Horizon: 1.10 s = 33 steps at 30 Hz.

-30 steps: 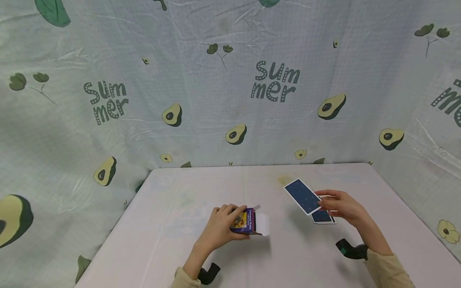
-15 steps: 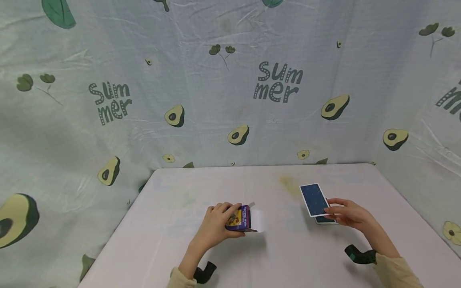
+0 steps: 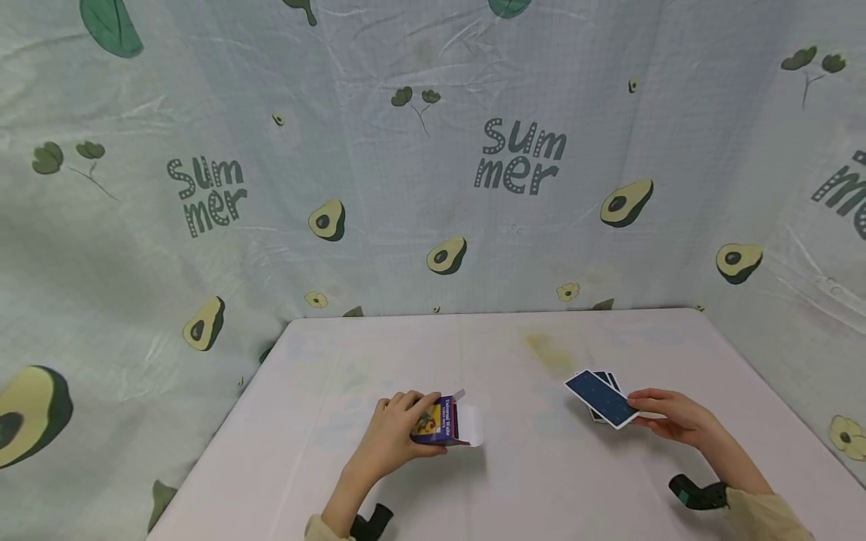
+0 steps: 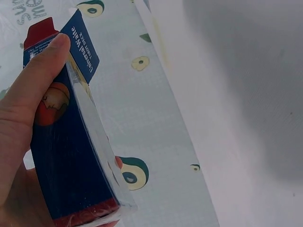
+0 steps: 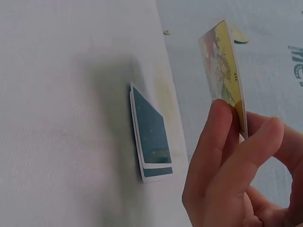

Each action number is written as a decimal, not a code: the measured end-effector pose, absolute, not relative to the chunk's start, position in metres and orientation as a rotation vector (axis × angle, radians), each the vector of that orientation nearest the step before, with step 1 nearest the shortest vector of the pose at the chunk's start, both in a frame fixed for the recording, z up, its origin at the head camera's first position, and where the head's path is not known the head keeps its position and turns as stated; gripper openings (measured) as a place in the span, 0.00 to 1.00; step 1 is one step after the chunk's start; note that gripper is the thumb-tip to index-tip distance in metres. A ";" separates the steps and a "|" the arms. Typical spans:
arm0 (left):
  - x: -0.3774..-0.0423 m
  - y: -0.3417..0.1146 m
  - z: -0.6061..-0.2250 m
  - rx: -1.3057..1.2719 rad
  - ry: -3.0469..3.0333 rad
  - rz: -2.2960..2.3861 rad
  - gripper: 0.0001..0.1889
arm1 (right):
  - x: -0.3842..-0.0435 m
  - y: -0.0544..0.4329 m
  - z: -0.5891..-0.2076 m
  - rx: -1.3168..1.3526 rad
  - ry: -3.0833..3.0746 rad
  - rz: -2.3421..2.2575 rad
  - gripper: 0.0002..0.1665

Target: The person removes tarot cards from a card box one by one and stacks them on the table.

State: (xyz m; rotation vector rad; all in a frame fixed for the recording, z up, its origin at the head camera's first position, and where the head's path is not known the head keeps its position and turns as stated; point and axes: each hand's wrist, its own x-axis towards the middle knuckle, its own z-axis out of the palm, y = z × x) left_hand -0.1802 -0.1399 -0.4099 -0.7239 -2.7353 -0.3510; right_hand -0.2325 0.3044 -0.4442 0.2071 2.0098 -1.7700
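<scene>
R hand [image 3: 676, 421]: thumb and fingers pinch one card [image 3: 602, 398] near its end; blue back faces head cam, yellow picture side shows in R wrist view. L hand [image 3: 392, 432]: thumb and fingers clamped round tarot box [image 3: 443, 421], held above table [image 3: 325, 473], end flap open toward R hand. Box lettering: "Universal Waite". Card pile [image 5: 150, 127]: on table below the pinched card and apart from it, blue backs up, edges slightly out of line. Black wrist units [image 3: 700, 494], 1 ea. arm; sleeves [image 3: 767, 515] beige. Beyond table: sheet [image 3: 406, 188] w/ avocado prints and "summer" lettering
</scene>
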 end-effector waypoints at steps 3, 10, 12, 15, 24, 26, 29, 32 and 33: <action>-0.180 -0.140 -0.410 -0.723 -2.742 -0.356 0.39 | -0.233 0.306 -0.446 0.265 2.046 -1.758 0.09; -0.181 -0.141 -0.413 -0.722 -2.738 -0.376 0.40 | -0.233 0.312 -0.451 0.254 2.047 -1.775 0.03; -0.181 -0.141 -0.414 -0.722 -2.743 -0.382 0.40 | -0.233 0.312 -0.452 0.254 2.064 -1.768 0.03; -0.181 -0.141 -0.416 -0.720 -2.754 -0.395 0.40 | -0.232 0.312 -0.453 0.261 2.089 -1.761 0.04; -0.180 -0.140 -0.420 -0.718 -2.763 -0.387 0.40 | -0.235 0.310 -0.458 0.269 2.155 -1.734 0.12; -0.180 -0.140 -0.421 -0.718 -2.765 -0.383 0.40 | -0.236 0.311 -0.459 0.275 2.177 -1.715 0.15; -0.180 -0.140 -0.421 -0.714 -2.767 -0.372 0.40 | -0.238 0.311 -0.461 0.286 2.196 -1.698 0.19; -0.180 -0.139 -0.421 -0.714 -2.768 -0.387 0.40 | -0.239 0.311 -0.463 0.285 2.201 -1.694 0.20; -0.180 -0.139 -0.421 -0.715 -2.768 -0.392 0.40 | -0.240 0.311 -0.463 0.279 2.201 -1.691 0.21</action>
